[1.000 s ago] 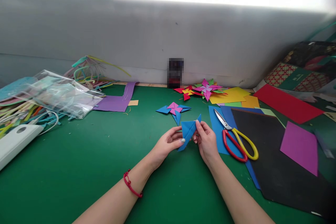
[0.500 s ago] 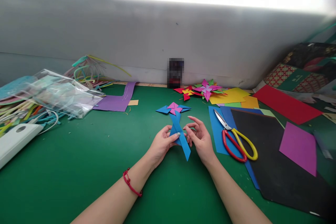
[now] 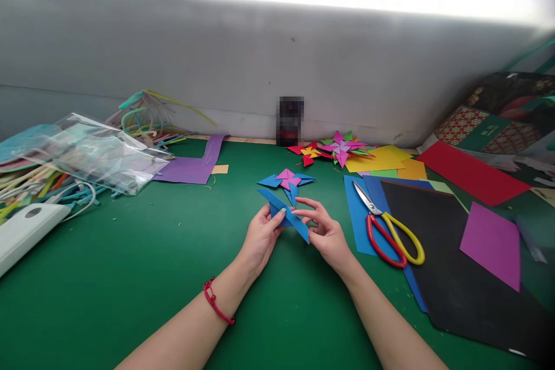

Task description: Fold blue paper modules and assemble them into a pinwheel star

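Note:
A blue folded paper piece (image 3: 289,214), with a long slanting strip across its front, is held up over the green table. My left hand (image 3: 262,237) pinches it, thumb pressed on the front and fingers behind, partly hidden. At the strip's lower right end, the thumb and fingers of my right hand (image 3: 325,234) close around the paper's edge. Just beyond the held piece lies a folded paper star (image 3: 288,178) with blue points and a pink centre.
Scissors (image 3: 385,225) with red and yellow handles rest on blue and black sheets (image 3: 437,260) at right. Several finished paper stars (image 3: 342,145) sit near the wall. At left are purple paper (image 3: 186,170), a clear plastic bag (image 3: 130,165) and a white power strip (image 3: 32,231).
The blue folded paper has turned anticlockwise, so its strip now slants from upper left to lower right. My right hand has moved slightly left, onto the strip's end.

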Demonstrator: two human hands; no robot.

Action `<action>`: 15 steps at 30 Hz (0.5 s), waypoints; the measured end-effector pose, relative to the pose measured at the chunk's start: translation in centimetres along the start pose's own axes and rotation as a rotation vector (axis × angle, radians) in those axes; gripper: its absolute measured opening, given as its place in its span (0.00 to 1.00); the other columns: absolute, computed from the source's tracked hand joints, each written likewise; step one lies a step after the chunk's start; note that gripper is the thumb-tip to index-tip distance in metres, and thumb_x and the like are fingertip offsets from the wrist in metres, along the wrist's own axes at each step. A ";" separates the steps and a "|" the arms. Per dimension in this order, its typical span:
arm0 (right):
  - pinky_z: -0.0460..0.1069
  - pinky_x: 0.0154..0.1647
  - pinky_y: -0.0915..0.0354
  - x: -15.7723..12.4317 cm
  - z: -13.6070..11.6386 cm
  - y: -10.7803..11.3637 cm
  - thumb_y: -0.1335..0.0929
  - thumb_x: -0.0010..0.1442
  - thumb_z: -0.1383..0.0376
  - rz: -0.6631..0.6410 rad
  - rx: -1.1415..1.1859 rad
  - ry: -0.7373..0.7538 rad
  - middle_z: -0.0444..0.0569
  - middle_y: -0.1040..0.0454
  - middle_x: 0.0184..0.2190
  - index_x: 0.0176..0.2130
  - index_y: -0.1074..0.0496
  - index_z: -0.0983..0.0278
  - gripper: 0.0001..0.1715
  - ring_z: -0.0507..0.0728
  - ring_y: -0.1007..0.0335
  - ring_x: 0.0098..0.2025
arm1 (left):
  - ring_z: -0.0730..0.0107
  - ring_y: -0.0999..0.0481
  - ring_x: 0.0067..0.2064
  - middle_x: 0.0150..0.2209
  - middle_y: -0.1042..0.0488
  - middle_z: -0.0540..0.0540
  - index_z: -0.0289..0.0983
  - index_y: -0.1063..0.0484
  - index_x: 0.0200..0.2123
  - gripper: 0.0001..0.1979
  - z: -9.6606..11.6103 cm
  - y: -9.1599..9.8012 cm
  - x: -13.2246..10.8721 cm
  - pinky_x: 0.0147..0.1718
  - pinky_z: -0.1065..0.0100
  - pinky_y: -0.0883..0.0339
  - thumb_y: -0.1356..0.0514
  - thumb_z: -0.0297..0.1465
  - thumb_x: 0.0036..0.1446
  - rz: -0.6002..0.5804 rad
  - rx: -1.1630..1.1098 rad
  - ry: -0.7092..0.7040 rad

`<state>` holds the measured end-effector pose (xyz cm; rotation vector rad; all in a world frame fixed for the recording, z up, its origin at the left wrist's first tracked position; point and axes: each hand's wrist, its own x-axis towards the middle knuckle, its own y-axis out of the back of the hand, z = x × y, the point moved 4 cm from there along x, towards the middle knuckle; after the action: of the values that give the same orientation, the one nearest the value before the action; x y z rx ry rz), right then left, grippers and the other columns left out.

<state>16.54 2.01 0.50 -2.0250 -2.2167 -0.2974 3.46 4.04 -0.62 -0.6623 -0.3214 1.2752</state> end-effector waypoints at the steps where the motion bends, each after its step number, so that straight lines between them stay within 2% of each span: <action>1: 0.44 0.19 0.38 -0.1 -0.1 -0.1 0.35 0.52 0.69 -0.012 -0.023 0.009 0.48 0.41 0.53 0.40 0.27 0.56 0.15 0.49 0.36 0.29 | 0.70 0.27 0.39 0.37 0.26 0.44 0.34 0.32 0.38 0.10 0.0 0.0 0.0 0.40 0.69 0.35 0.40 0.29 0.51 -0.001 0.001 -0.003; 11: 0.47 0.26 0.32 -0.3 -0.5 -0.5 0.32 0.53 0.66 0.012 -0.182 0.065 0.48 0.34 0.44 0.37 0.26 0.56 0.09 0.52 0.34 0.31 | 0.73 0.29 0.34 0.33 0.28 0.47 0.34 0.32 0.35 0.07 -0.4 0.2 0.1 0.36 0.69 0.34 0.41 0.30 0.51 -0.016 0.013 -0.016; 15: 0.47 0.26 0.32 -0.3 -0.6 -0.1 0.32 0.52 0.66 0.044 -0.201 0.092 0.48 0.34 0.42 0.34 0.25 0.57 0.07 0.52 0.32 0.31 | 0.71 0.28 0.35 0.35 0.28 0.45 0.34 0.31 0.35 0.10 -0.3 0.1 0.0 0.37 0.68 0.34 0.39 0.31 0.49 -0.028 0.032 0.002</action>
<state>16.40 1.57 0.96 -2.1064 -2.1611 -0.6180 3.56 3.93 -0.93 -0.6298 -0.3074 1.2502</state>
